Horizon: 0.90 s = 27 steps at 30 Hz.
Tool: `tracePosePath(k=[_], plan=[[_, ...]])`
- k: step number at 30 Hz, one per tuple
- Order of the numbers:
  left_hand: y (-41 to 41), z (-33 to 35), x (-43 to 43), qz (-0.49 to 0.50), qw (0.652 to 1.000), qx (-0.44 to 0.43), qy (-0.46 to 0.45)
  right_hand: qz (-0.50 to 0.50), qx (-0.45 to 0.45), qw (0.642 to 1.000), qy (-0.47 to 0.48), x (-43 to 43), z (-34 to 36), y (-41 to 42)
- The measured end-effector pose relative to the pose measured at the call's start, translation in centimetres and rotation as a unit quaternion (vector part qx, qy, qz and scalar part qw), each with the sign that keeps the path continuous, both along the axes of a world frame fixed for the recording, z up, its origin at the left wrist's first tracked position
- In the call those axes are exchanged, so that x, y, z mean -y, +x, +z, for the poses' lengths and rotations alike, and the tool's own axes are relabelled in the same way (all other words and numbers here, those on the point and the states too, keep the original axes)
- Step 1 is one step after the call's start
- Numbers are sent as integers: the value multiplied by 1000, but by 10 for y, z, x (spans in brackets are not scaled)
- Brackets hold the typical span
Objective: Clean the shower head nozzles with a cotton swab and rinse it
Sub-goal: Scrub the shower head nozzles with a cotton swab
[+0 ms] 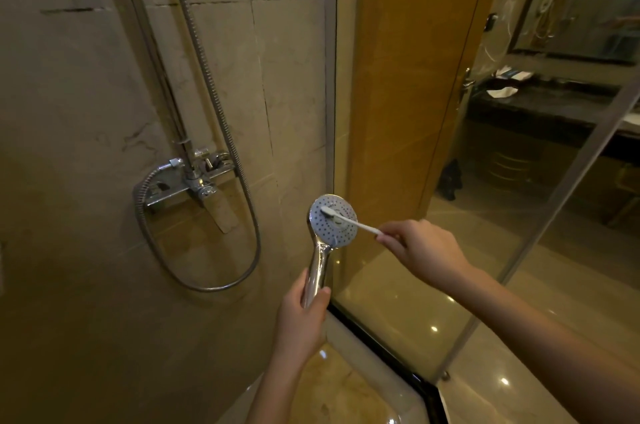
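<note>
A chrome hand shower head [337,228] is held upright in mid-frame, its round dotted nozzle face turned toward me. My left hand [302,312] grips its shiny handle from below. My right hand [420,247] pinches the near end of a white cotton swab [349,219]. The swab reaches leftward across the face, and its tip touches the nozzles near the upper left of the disc.
The metal hose [211,84] loops down the tiled wall past the chrome mixer tap [188,181] at left. A glass shower panel [398,146] stands right behind the shower head. Beyond it are a wooden door and a dark vanity counter [540,105].
</note>
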<state>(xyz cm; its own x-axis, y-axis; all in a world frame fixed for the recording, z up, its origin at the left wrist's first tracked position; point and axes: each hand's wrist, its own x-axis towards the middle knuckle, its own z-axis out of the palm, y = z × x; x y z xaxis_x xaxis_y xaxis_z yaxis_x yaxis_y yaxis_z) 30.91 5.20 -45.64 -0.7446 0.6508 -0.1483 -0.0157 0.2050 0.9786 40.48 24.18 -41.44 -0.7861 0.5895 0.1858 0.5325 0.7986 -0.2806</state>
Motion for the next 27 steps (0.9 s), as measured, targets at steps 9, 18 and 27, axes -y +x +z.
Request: tracePosePath(k=[9,18,27], plan=[[-17,1,-4,-9,1000,18,-1,-12,-13,1000,-4,-6,4,-9],[-25,-4,-12,-14,1000,-14,-2,-22,-15,1000,-6,-14,10,-13],[-32,-8,-13,-28,999,-37,-18,-56,-24,998,-20,-32,12,-8]])
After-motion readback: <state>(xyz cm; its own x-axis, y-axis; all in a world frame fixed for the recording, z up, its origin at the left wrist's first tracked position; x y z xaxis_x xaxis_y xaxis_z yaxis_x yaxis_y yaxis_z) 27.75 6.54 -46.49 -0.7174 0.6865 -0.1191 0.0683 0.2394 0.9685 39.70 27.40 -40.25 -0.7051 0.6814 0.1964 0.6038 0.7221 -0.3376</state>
